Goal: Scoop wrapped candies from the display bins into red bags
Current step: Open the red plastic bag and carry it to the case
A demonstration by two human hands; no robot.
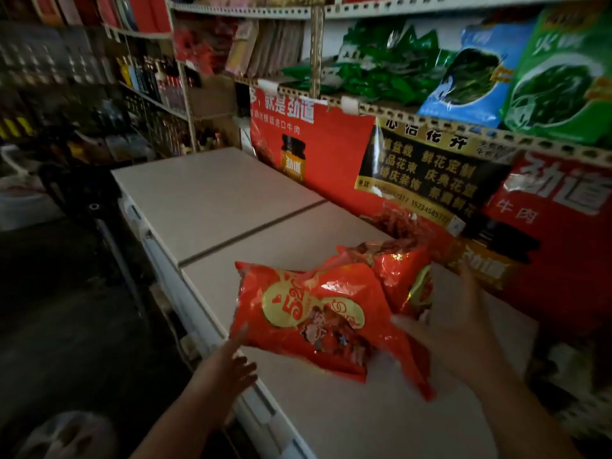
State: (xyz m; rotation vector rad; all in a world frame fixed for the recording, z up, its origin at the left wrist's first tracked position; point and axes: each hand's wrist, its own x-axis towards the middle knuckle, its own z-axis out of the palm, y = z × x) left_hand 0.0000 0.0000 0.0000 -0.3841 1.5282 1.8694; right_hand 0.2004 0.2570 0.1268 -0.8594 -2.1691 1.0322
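On a freezer lid (215, 200), left hand (228, 362) and right hand (463, 329) touch red bag (314, 313), fingers straight

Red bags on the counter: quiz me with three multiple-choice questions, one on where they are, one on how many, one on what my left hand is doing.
1. Where do the near red bag and the far red bag lie? A on the pale flat top; B in a basket; C on the floor.
2. How many red bags show? A one; B two; C four.
3. How is the left hand? A open, fingertips at the near red bag; B clenched round a scoop; C out of view.
Answers: 1 A, both rest on the top. 2 B, one lies behind the other. 3 A, its fingers reach out and hold nothing.
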